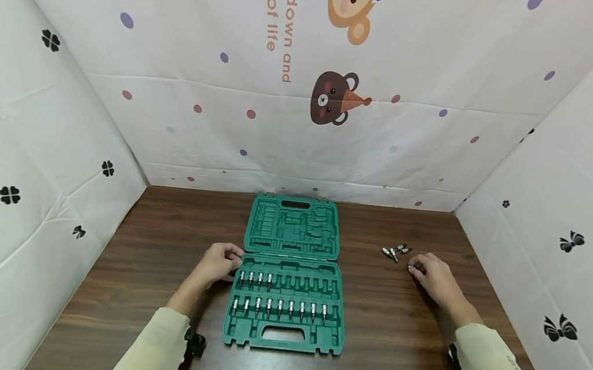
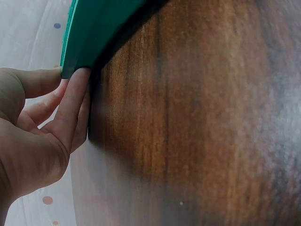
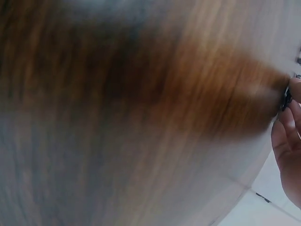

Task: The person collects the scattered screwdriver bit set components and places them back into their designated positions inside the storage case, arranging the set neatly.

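Observation:
A green socket bit case (image 1: 283,337) lies unfolded on the table, its lid (image 1: 293,225) laid back behind the base. Several silver bit sockets (image 1: 280,307) fill the front row, and several more (image 1: 251,277) stand at the left of the back row, with bare slots to their right. My left hand (image 1: 219,262) pinches the base's left edge near the hinge, thumb and fingertips at its corner (image 2: 73,66). Out to the right, my right hand (image 1: 434,277) pinches a small metal bit socket (image 1: 411,266), mostly hidden by the fingers. In the right wrist view its dark end (image 3: 287,97) shows between the fingertips.
Several loose bit sockets (image 1: 393,253) lie in a small group just left of and beyond my right hand. The dark wooden table (image 1: 179,216) meets printed white cloth (image 1: 227,139) at its back and sides.

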Tool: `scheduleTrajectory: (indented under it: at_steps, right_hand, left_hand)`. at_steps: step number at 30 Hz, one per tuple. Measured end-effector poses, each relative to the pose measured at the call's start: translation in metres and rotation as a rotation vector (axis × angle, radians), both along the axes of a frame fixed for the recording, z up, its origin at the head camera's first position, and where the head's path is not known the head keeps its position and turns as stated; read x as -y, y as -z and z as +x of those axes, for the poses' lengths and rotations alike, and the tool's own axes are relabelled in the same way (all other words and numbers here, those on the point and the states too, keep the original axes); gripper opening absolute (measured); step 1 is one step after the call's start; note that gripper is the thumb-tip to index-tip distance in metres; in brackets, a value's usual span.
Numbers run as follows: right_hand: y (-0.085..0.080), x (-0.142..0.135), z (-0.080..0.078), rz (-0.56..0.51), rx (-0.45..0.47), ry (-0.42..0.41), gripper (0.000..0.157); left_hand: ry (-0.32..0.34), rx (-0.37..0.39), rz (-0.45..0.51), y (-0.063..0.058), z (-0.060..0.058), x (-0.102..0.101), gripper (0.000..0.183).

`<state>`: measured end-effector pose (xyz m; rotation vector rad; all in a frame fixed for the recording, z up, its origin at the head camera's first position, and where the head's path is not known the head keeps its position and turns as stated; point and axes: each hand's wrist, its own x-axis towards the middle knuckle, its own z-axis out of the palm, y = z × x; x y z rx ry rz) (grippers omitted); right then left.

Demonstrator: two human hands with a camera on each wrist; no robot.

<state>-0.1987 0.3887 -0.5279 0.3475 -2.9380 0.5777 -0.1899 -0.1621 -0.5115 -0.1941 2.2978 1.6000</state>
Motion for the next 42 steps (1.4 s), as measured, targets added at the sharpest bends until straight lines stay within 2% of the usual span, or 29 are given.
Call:
scheduleTrajectory:
  at_steps: [6,11,23,29,42]
  right_hand:
    - [-0.002,0.001,0.001,-0.013,0.008,-0.009,0.008]
    - [-0.006,0.003,0.001,-0.032,0.018,0.015,0.01]
    - [-0.02,0.023,0.009,-0.138,0.055,0.018,0.013]
    - [-0.026,0.036,0.01,-0.188,0.03,-0.005,0.014]
    - [-0.044,0.072,0.012,-0.217,0.076,-0.067,0.016]
  left_hand:
    - [0.002,-0.003,0.008,0.0,0.001,0.0,0.017]
    - [0.004,-0.002,0.01,-0.001,0.001,-0.001,0.017]
    - [0.004,0.005,0.004,-0.001,0.001,0.0,0.018]
    - [0.01,0.0,0.011,-0.001,0.0,0.0,0.017]
    - [0.012,-0.007,-0.004,-0.001,0.0,0.0,0.017]
